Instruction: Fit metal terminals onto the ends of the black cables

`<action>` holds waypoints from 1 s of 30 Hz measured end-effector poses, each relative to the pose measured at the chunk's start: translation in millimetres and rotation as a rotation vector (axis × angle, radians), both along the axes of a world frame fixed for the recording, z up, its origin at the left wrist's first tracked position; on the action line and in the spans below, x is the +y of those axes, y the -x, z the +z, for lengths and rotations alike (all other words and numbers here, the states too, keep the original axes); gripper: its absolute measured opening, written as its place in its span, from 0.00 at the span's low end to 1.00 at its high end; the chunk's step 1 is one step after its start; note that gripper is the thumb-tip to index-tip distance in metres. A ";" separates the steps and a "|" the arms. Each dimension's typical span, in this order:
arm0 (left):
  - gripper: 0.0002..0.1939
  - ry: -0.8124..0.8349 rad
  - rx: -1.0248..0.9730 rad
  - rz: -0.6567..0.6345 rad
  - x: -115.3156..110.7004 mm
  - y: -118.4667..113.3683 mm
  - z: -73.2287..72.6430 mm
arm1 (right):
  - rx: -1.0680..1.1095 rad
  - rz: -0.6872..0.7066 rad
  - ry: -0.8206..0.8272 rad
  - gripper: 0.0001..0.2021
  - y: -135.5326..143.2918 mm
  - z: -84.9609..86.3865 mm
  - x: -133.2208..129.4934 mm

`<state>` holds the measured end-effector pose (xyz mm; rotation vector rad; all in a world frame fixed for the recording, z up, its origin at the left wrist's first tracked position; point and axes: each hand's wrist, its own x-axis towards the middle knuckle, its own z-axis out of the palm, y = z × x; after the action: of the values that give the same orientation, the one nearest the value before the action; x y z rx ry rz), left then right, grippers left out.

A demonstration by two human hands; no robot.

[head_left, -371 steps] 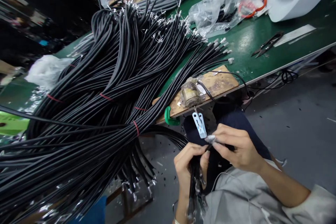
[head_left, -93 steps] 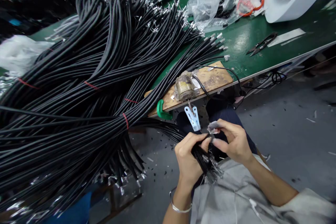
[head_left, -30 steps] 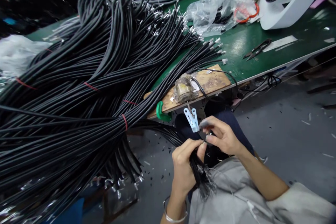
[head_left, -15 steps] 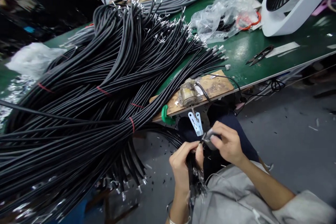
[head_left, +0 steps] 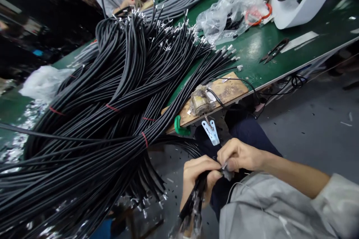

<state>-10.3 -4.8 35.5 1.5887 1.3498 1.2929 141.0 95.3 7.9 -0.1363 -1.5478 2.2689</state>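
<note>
Drooping black cables [head_left: 198, 186], silvery ends [head_left: 191, 221]

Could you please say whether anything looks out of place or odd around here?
Yes, two things stand out. Pale and dark scraps litter the floor, as though trimmings were left where they fell. A blue clothes peg seems attached to a thin rod jutting past the edge of the wooden board, an unusual place for one.

A cable workshop: bundled black cables [head_left: 123, 93] heap a green workbench [head_left: 255, 56].
</note>
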 end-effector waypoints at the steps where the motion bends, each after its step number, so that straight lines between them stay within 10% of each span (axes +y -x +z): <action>1: 0.09 -0.020 -0.018 0.049 0.5 -0.9 -1.3 | -0.032 0.028 0.172 0.23 3.2 -1.9 -1.5; 6: 0.06 -0.039 -0.034 0.241 0.9 -12.7 -14.9 | -0.260 -0.094 0.414 0.18 11.0 -5.1 15.2; 12: 0.10 -0.145 -0.289 0.404 6.8 -24.9 -20.8 | -0.365 -0.541 0.016 0.20 23.3 15.5 47.7; 22: 0.08 -0.135 -0.242 0.517 23.0 -35.1 -23.4 | -0.037 -0.327 0.606 0.23 47.5 9.2 27.1; 30: 0.08 -0.105 -0.116 0.485 23.0 -29.7 -20.5 | 0.038 -0.182 0.735 0.24 43.3 -8.1 20.9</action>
<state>19.4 18.2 14.9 1.2668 1.6789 1.7362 97.7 116.2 -0.1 -0.4063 -0.5858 2.5480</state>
